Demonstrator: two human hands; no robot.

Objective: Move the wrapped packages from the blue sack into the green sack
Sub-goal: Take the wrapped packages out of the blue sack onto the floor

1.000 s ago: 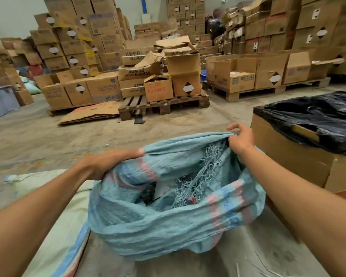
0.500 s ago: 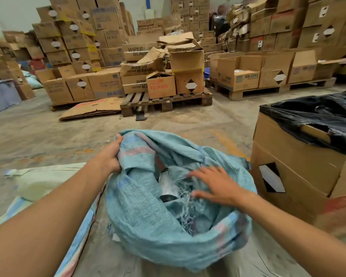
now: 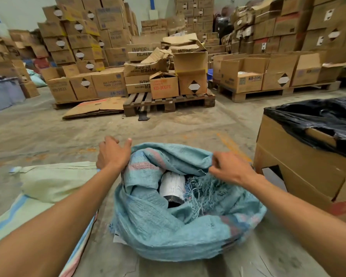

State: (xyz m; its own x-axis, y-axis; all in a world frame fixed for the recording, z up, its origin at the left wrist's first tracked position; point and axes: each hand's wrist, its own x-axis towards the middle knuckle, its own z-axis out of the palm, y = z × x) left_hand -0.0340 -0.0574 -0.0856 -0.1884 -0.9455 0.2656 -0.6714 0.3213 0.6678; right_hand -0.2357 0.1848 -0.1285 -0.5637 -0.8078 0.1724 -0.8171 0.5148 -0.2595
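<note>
Since before, our right hand (image 3: 231,169) left the sack's inside, now pinching blue sack (image 3: 168,232) rim | left hand (image 3: 112,154) grips far rim | wrapped package (image 3: 173,186) exposed (green sack (image 3: 48,182) beside).

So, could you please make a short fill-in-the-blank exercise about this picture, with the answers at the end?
1. Both hands hold the rim of the ____ sack.
2. The green sack lies on the floor beside the person's ____ hand.
3. Inside the open sack a wrapped package shows a white label over ____ wrapping.
4. The cardboard box near the right hand is lined with a ____ plastic bag.

Answers: blue; left; black; black
</note>
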